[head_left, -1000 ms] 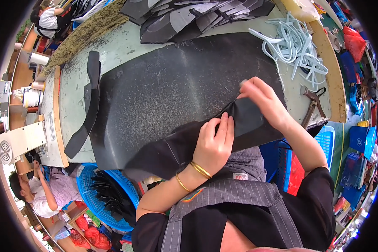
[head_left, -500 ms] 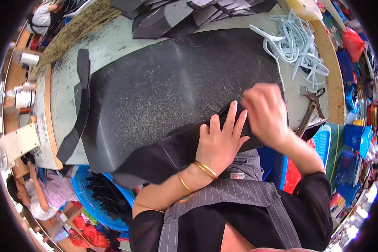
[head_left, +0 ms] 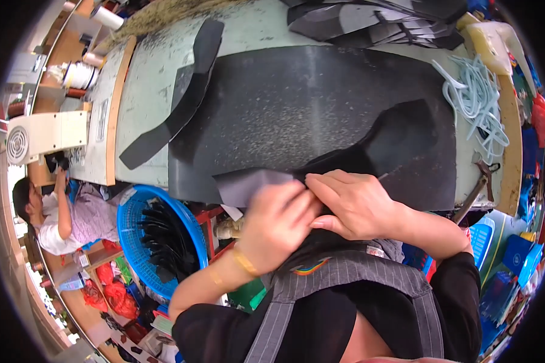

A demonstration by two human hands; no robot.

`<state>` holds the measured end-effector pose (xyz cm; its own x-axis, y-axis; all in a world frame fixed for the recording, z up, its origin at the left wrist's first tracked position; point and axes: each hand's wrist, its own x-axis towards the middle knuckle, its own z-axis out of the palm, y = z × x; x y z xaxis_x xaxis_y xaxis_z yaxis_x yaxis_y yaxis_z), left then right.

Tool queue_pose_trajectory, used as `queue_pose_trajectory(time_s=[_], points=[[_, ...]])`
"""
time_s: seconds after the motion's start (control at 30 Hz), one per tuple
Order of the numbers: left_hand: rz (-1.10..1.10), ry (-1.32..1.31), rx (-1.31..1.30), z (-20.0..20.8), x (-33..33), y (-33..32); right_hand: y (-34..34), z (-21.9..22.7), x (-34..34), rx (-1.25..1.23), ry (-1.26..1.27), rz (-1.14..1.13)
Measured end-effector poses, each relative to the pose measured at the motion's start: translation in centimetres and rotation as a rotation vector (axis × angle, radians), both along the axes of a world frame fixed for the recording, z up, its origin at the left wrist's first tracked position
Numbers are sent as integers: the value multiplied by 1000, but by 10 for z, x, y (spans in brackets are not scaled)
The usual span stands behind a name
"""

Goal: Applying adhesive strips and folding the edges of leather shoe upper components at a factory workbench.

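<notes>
One left hand (head_left: pixel 278 221), blurred, grip unclear; right hand (head_left: pixel 356 204), thumb apart, over black piece (head_left: pixel 399 136).

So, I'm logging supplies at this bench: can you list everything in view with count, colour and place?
Bench: 1, pale green, centre
Sheet: 1, black, on bench
Shaped piece: 1, dark, partly over sheet
Strip: at least 1, dark, sheet's left edge
Stacked pieces: several, dark grey, top
Cord: uncountable tangle, pale blue, right
Hammer: 1, brownish, right
Basket: 1, blue, lower left
Cut pieces: many, black, in basket
Machine: 1, cream, left
Spool: 1 large, white, upper left
Co-worker: 1, light top, left
Background clutter: uncountable, mixed, edges
Apron: 1, grey striped, on wearer
Left hand: 1, blurred, at shaped piece
Right hand: 1, bare, at shaped piece
</notes>
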<state>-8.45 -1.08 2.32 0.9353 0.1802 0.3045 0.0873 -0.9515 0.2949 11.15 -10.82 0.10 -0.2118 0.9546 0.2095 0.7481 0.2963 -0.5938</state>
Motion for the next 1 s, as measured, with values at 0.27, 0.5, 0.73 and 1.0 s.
queue_pose_trajectory(time_s=[0.27, 0.5, 0.73, 1.0], points=[[351, 43, -359, -4, -30, 75, 18, -9, -49, 168, -519, -147], [464, -220, -355, -45, -34, 71, 30, -13, -52, 159, -533, -6], [47, -151, 68, -48, -41, 100, 26, -21, -78, 152, -595, -204], [-9, -148, 171, -56, -41, 109, 35, -24, -80, 203, -596, -132]])
